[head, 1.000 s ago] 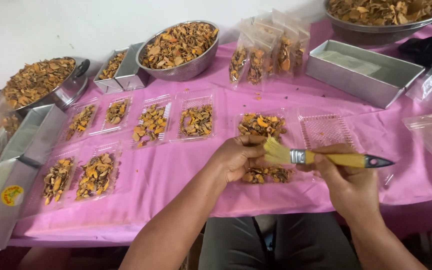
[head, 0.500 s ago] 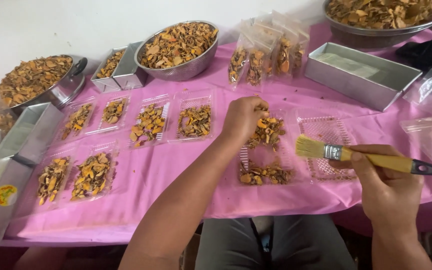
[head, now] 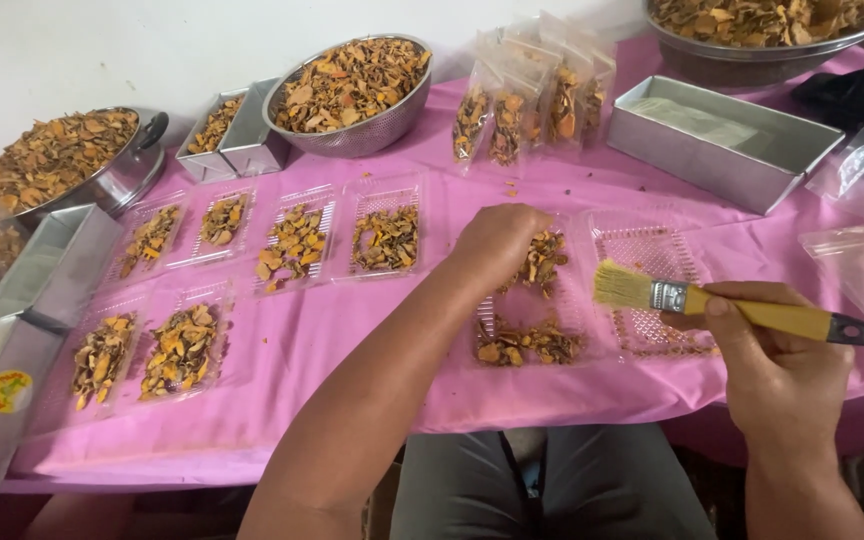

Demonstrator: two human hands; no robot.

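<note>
Dried orange-brown slices (head: 542,258) fill the far half of the clear plastic tray (head: 532,300) straight in front of you, on the pink-covered table (head: 352,350). Your left hand (head: 497,240) rests on that pile, fingers curled down into the slices; you cannot tell whether they grip any. More slices (head: 530,345) lie along the tray's near edge. Just right of this tray, your right hand (head: 787,365) is clenched around the yellow handle of a paintbrush (head: 722,305), its pale bristles pointing toward the tray and hanging over an empty clear tray (head: 652,290). Left of your tray, six filled trays (head: 292,245) lie in two rows. Beyond it stand filled clear bags (head: 532,105) and a metal bowl (head: 347,85).
</note>
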